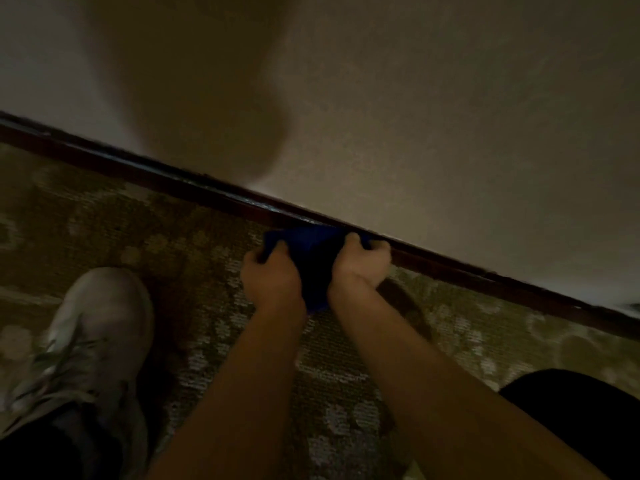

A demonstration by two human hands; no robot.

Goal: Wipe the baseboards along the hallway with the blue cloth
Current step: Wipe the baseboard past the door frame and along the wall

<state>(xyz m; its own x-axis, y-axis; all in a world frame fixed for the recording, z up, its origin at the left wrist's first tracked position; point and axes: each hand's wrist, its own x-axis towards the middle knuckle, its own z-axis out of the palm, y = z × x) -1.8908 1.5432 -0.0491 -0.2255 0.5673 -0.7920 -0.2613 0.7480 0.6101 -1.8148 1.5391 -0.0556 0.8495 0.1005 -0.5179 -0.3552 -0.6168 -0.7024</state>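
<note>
Baseboard (194,188) meets patterned carpet (173,244) below beige wall (415,116).

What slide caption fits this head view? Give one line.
Both hands, left hand and right hand, grip the blue cloth against the dark baseboard.

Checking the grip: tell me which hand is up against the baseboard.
The right hand: it grips the blue cloth right at the dark baseboard, while the left hand holds the cloth's other end over the carpet.
</note>
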